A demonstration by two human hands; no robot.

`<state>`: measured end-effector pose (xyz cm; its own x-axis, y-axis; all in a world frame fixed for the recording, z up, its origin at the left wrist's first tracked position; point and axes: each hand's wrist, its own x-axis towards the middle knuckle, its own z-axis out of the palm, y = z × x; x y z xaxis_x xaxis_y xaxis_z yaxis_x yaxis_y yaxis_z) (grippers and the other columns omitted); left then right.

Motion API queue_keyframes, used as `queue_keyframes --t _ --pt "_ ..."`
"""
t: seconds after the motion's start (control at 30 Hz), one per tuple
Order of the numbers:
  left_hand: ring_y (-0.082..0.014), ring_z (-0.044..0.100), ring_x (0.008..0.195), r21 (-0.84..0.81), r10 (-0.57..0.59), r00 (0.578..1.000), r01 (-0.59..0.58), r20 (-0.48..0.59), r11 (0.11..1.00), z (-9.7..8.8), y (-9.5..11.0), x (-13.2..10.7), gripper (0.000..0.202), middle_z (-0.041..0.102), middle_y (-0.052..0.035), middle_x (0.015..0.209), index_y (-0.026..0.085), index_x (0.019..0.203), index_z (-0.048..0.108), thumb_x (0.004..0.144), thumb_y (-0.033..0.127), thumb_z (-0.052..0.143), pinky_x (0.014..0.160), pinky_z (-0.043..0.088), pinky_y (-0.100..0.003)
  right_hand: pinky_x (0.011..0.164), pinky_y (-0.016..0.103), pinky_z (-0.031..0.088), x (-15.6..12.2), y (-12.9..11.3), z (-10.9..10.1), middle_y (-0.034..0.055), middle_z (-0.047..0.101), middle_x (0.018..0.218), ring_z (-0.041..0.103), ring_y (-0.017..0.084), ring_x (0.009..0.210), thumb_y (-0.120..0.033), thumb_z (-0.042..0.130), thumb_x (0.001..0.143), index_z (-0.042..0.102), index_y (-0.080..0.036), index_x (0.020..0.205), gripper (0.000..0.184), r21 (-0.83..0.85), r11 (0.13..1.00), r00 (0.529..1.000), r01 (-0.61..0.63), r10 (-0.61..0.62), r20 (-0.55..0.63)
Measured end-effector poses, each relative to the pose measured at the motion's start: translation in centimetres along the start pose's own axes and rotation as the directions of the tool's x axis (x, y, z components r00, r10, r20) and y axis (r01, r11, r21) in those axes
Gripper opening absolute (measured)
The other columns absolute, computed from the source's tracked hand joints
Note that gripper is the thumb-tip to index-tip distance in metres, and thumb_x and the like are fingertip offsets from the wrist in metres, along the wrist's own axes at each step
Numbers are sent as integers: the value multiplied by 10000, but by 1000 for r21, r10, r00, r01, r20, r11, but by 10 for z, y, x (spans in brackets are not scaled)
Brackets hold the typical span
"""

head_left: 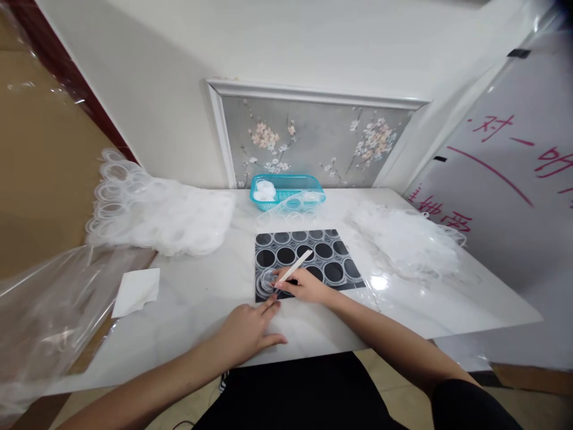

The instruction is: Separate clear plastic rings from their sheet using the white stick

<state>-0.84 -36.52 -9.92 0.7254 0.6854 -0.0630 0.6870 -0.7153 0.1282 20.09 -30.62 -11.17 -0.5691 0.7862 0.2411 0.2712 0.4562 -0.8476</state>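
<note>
Surface: white marble-look table (188, 298) against a wall, floral panel (313, 140) at 12 o'clock.
Mat: black sheet with printed circles (313, 257) at table centre, under a clear film.
Right hand: (307, 286) fingers closed in a pen grip on a thin white stick (296, 267), tip down at the mat's 7 o'clock corner.
Workpiece: small clear round piece (267, 279) on that corner circle, stick tip touching it.
Left hand: (246, 331) lying flat and open, holding nothing, fingertips at the mat's near edge.
Stock: piles of clear ring sheets at 10 o'clock (147, 206) and 2 o'clock (403, 239); teal basket (286, 190) at 12.
Step (judged): pressing or aligning the piece on its circle; next move needs a steady tip and the mat held still.
</note>
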Motion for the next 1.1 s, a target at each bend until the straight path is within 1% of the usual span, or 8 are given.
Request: queue_keyframes --t 0.4,0.67,0.77,0.83,0.9,0.97,1.03,1.1 --pt "-294 629 1015 -175 -29 997 42 78 984 -17 -5 3 689 562 -111 1292 205 1305 496 804 674 440 824 491 -366 913 338 453 -1 -5 -2 64 682 967 573 204 1095 -270 469 924 659 -184 939 209 -186 973 991 134 -128 45" --pt "-297 667 844 -171 -14 992 35 127 985 -41 -13 14 692 704 -86 985 243 1220 574 723 719 504 702 485 -329 866 336 422 11 -10 -10 65 684 918 582 200 963 -286 439 931 620 -205 922 198 -560 677 874 478 -299 383" --pt "-286 662 868 -165 14 988 11 151 986 -42 -15 16 675 694 -74 1047 267 1222 575 726 719 503 729 478 -324 838 324 425 25 0 -17 79 684 923 598 192 899 -253 422 930 626 -203 919 210 -641 665 922 384 -315 225" --pt "-280 662 870 -150 16 987 9 162 989 -39 -16 16 706 650 -78 1168 271 1251 553 711 723 517 746 478 -329 827 322 436 33 5 -32 92 684 928 608 197 880 -239 380 937 630 -187 926 256 -663 726 945 182 -316 -86" --pt "-282 662 872 -133 16 985 7 170 991 -36 -16 14 731 581 -78 1275 268 1281 525 703 716 535 743 481 -339 795 317 454 35 5 -59 98 683 917 619 207 862 -272 338 951 633 -169 932 312 -596 800 846 -65 -273 -457" --pt "-281 664 875 -136 29 984 -5 174 991 -36 -17 12 691 548 -64 1313 277 1281 521 724 684 546 733 482 -340 738 311 467 26 1 -95 99 682 899 628 218 818 -358 345 948 636 -159 934 353 -500 825 676 -263 -213 -706" --pt "-268 666 891 -167 44 984 -15 170 986 -39 -19 13 589 600 -41 1253 289 1237 558 766 643 534 741 478 -325 699 333 467 6 -1 -135 109 682 848 627 238 756 -421 363 932 639 -146 929 390 -446 769 497 -457 -195 -846" --pt "-245 659 937 -214 50 989 -20 137 977 -45 -23 17 495 656 -17 1170 298 1190 595 816 607 496 777 469 -306 785 411 455 -21 1 -172 147 681 869 618 295 850 -433 417 896 656 -123 910 392 -460 656 428 -598 -224 -875"
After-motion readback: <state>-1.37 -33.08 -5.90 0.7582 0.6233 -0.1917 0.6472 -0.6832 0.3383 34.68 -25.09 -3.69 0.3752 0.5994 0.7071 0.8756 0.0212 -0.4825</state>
